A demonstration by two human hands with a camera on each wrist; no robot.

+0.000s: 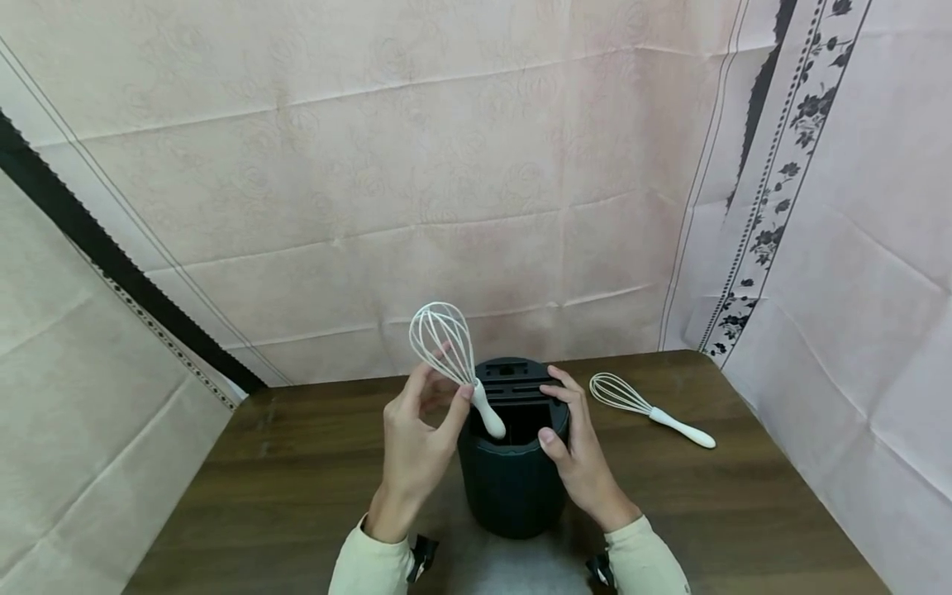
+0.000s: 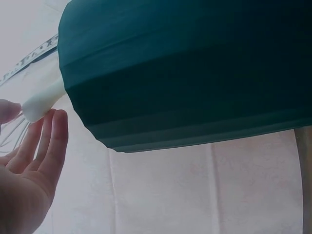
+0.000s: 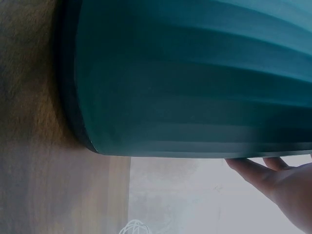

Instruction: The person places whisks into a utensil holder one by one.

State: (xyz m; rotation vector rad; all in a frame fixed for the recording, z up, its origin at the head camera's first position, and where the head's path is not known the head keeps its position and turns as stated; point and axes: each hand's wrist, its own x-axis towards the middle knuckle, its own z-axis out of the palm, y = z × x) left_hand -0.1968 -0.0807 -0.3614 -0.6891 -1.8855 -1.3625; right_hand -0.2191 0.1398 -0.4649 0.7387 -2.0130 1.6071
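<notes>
A white whisk (image 1: 445, 347) is pinched near the top of its handle by my left hand (image 1: 416, 438). Its wire loops point up and its handle slants down over the opening of a dark green utensil holder (image 1: 513, 487). In the left wrist view the whisk handle (image 2: 44, 100) passes behind the holder's rim. My right hand (image 1: 583, 454) grips the holder's right side, thumb at the front of the rim and fingers on the slotted black top (image 1: 510, 369). The right wrist view shows the ribbed holder (image 3: 185, 92) standing on the table, with the right hand (image 3: 287, 190) against its side.
A second white whisk (image 1: 654, 411) lies on the brown wooden table (image 1: 320, 479) to the right of the holder. Pale patterned cloth (image 1: 446, 165) hangs behind the table, with more cloth at both sides.
</notes>
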